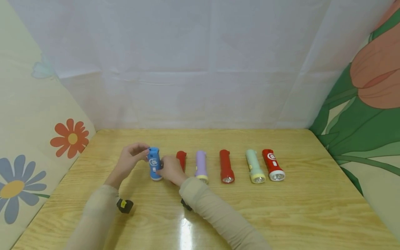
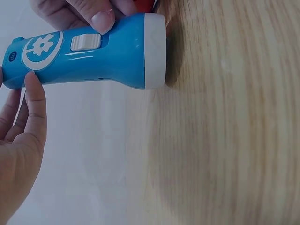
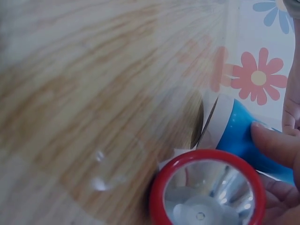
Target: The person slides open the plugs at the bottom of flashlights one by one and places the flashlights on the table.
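A blue flashlight (image 1: 154, 160) with a white head rim, a white slide switch and a white flower emblem stands nearly upright, lens end down at the wooden table. My left hand (image 1: 127, 160) holds it near the top, fingertips at the tail end. Lower down, my right hand (image 1: 172, 169) grips the body, its thumb (image 2: 102, 21) beside the switch in the left wrist view. Just right of that hand lies a red flashlight (image 1: 181, 157), partly hidden behind it; its red-rimmed lens (image 3: 199, 215) shows large in the right wrist view.
Rightward along the row lie a purple flashlight (image 1: 201, 164), a plain red flashlight (image 1: 225, 164), a mint green flashlight (image 1: 253, 164) with a yellow rim and a red-and-white flashlight (image 1: 271, 160). A white cloth (image 1: 200, 69) hangs behind the table (image 1: 312, 208); flowered panels flank it.
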The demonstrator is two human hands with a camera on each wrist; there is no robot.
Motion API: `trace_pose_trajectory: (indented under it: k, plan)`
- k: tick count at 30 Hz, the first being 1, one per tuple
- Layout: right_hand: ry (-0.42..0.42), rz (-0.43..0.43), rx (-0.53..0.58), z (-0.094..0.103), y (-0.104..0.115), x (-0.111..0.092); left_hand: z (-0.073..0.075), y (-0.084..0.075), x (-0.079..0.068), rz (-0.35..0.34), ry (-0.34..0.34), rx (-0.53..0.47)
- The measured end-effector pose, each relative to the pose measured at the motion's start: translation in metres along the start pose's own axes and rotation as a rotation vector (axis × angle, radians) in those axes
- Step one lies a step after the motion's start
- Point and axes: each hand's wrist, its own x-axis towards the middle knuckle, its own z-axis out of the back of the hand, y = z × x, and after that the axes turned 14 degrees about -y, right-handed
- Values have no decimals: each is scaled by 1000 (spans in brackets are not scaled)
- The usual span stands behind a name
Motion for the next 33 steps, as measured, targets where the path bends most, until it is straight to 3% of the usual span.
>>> trace_pose_trajectory:
  k: [12, 33]
  plan:
    - [-5, 24, -27, 0, -1, -1, 3, 1, -7, -33, 46, -33]
    - [5, 32, -60, 0, 0, -2, 1, 1, -15, -90, 44, -52]
